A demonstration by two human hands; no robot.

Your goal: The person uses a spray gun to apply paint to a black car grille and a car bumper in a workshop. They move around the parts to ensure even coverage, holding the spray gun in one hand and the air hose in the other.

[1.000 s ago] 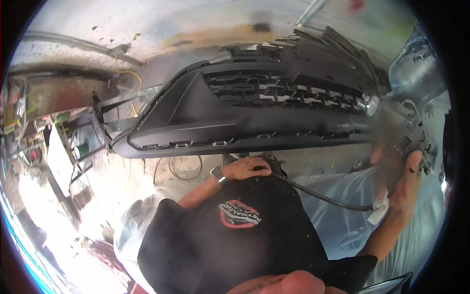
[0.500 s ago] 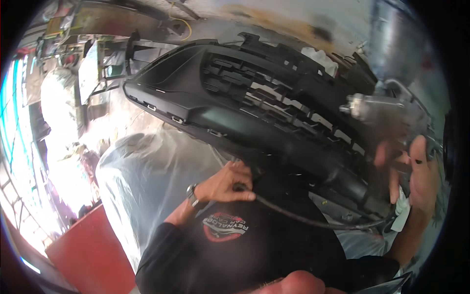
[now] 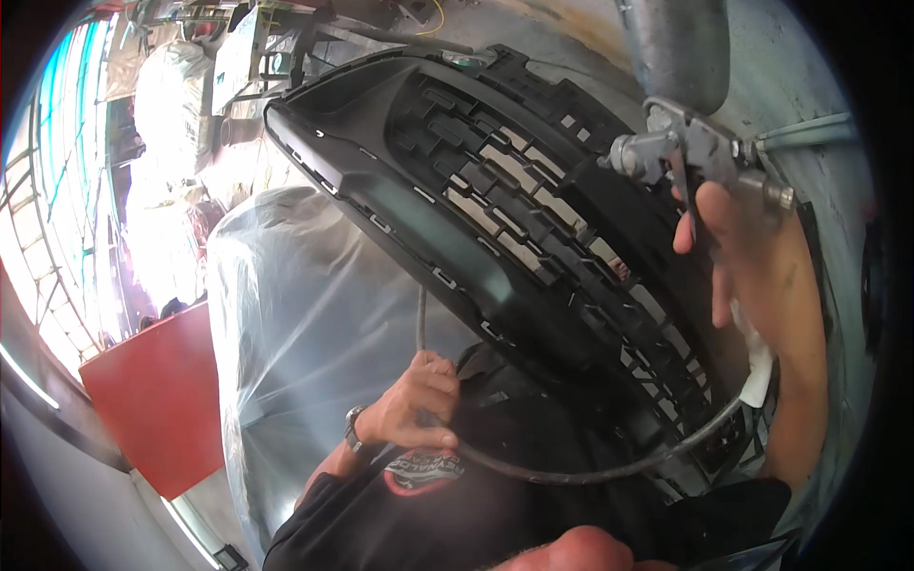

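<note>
A large black car bumper [image 3: 367, 195] with an open grille slants across the middle, from upper left to lower right. Over its right end, my right hand [image 3: 757, 252] is closed around a metal spray gun [image 3: 700, 143], with a grey cup [image 3: 678, 52] on top and the nozzle turned left toward the bumper. A dark air hose [image 3: 581, 476] loops below the bumper, in front of my body. My left hand [image 3: 411, 404], wearing a wristwatch, grips this hose near the bumper's lower edge. Something white [image 3: 758, 376] hangs by the hose, near my right wrist.
Clear plastic sheeting [image 3: 286, 314] covers a bulky object behind and left of the bumper. A red panel [image 3: 157, 395] stands at the lower left. Cluttered shelving and a bright barred opening [image 3: 57, 171] lie farther left. A wall [image 3: 809, 76] rises at the right.
My right hand and the spray gun have moved left over the bumper's right part. The view has turned, so the bumper looks more steeply slanted. My left hand still grips the hose.
</note>
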